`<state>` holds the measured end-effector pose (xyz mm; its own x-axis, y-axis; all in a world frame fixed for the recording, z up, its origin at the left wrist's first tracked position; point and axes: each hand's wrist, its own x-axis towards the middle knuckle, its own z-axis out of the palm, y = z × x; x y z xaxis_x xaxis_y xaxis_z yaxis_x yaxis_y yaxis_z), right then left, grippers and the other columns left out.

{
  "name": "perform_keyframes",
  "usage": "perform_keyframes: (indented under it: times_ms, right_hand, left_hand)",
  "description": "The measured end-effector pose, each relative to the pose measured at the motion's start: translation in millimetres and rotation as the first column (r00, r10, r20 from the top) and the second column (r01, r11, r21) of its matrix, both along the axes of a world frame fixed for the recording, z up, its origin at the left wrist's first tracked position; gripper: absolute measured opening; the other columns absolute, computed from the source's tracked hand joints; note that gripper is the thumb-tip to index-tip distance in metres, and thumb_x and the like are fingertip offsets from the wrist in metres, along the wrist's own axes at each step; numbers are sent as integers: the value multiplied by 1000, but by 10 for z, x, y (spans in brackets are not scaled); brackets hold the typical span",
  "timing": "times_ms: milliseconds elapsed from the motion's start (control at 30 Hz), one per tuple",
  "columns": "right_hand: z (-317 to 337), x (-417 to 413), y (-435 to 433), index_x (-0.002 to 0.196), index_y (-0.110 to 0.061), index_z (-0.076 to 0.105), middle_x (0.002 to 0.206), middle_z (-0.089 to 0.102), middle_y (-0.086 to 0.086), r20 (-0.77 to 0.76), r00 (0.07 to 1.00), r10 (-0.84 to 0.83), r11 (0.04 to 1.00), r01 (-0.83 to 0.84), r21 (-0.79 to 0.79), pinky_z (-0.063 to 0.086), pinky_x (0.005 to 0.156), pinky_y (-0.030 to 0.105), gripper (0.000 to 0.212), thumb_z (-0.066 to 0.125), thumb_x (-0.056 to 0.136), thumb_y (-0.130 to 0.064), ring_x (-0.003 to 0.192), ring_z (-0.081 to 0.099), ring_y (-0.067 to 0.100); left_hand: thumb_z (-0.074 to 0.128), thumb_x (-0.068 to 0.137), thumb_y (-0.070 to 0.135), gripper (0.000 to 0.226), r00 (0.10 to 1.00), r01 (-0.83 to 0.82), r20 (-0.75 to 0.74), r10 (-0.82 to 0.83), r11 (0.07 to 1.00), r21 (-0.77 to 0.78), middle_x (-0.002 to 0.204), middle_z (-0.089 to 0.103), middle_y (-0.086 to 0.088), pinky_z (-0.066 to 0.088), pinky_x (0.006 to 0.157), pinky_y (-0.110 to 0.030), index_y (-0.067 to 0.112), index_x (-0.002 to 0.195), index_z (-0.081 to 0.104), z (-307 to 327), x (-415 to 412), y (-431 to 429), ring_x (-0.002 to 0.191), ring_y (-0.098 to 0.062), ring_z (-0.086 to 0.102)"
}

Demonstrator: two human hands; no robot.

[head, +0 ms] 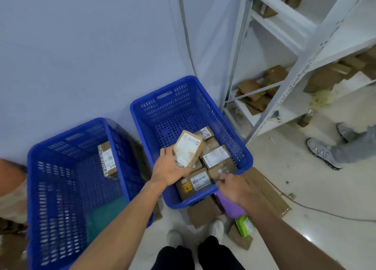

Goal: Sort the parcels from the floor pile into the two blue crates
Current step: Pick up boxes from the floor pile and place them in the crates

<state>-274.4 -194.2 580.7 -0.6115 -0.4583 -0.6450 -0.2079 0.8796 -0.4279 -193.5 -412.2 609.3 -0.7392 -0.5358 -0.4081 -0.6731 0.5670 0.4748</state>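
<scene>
- two blue crates stand side by side against the wall (81, 45); the left crate (50, 140) holds a labelled box (107, 159) leaning on its right side, and a teal bag (103, 214).
- my left hand (168, 168) grips a small cardboard parcel (188, 148), tilted, label up, above the packed boxes (213, 157) in the right crate (173, 111).
- my right hand (234, 186) sits at that crate's near rim, fingers curled by a box; it's blurred, so i cannot tell if they pinch anything.
- on the floor below that rim: a brown box (201, 212), a purple bag (230, 206) and a green packet (245, 226).

The left crate (61, 188) runs off the bottom edge; right hand (234, 188) fingertips are blurred.
</scene>
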Motion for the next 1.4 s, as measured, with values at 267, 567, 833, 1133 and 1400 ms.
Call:
perform_keyframes:
  times_ms: [267, 567, 833, 1133, 1400]
  right_hand:
    - [-752, -467, -403, 88, -18, 57, 91, 68, 5, -3, 967, -256, 964, 255, -70, 47, 74, 36, 22, 46, 97, -36, 92, 63, 26]
    - [-1715, -675, -633, 93, -19, 58, 91, 66, 0, -5, 954, -299, 953, 299, -54, 51, 74, 36, 20, 49, 96, -37, 86, 62, 21]
    - [-2187, -759, -763, 87, -22, 52, 93, 61, 2, -13, 948, -317, 945, 314, -88, 51, 74, 33, 14, 50, 97, -31, 85, 61, 22]
    - [-2308, -748, -804, 103, -19, 58, 96, 66, 0, 19, 953, -302, 951, 303, -61, 49, 73, 29, 18, 50, 97, -34, 88, 61, 18]
    - [-2200, -721, -788, 102, -15, 60, 97, 65, 3, -93, 956, -279, 958, 270, -93, 44, 68, 28, 20, 46, 99, -29, 87, 61, 21]
  left_hand:
    - [78, 72, 58, 83, 976, 191, 108, -189, 982, -10, 121, 43, -3, 45, 82, -34, 15, 132, 39, -1074, -984, -242, 105, -22, 52]
    - [66, 76, 72, 97, 914, 323, 316, -256, 928, -184, 136, 49, -13, 51, 78, -39, 12, 142, 30, -2526, -1731, -450, 110, -32, 63]
    - [74, 84, 50, 96, 909, 279, 296, -293, 956, 88, 153, 28, -15, 49, 95, -43, 24, 154, 14, -3155, -2012, -410, 126, -40, 52]
    - [65, 95, 39, 91, 903, 273, 250, -350, 916, 294, 167, -1, -2, 38, 112, -46, 38, 159, 0, -3346, -2066, -476, 146, -35, 32]
    - [54, 99, 46, 78, 894, 337, 272, -357, 934, 117, 160, 22, -11, 45, 103, -46, 24, 160, 10, -3010, -1859, -485, 134, -37, 46]
